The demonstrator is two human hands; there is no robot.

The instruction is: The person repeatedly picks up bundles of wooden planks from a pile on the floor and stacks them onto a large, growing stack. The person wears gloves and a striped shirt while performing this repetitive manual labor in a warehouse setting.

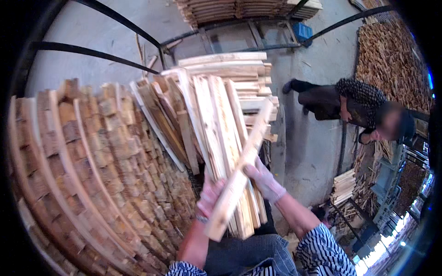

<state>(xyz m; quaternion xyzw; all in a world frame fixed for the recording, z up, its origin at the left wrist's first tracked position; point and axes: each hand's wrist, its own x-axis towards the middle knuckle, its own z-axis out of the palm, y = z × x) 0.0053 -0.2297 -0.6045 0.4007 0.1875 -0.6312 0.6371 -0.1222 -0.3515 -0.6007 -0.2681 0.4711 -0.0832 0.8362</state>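
Observation:
My left hand (211, 198), in a pale pink work glove, is closed around the left side of a bundle of wooden strips (225, 124). At the bundle's right side my right hand (264, 180), gloved alike, grips with its thumb on top. A single wooden strip (246, 165) lies slantwise across the bundle, between my hands. Its lower end points toward my lap. The fingers under the bundle are hidden. Just beyond, a stack of light wooden strips (223, 62) lies crosswise, and several darker strips (168, 119) lean beside the bundle's left.
A large stack of wood pieces (115, 152) fills the left side. Dark metal bars (96, 53) frame the far side. A co-worker (354, 103) stands to the right, near a big wood pile (391, 60). Behind the frame sit a blue crate (302, 32) and more stacked wood (230, 10).

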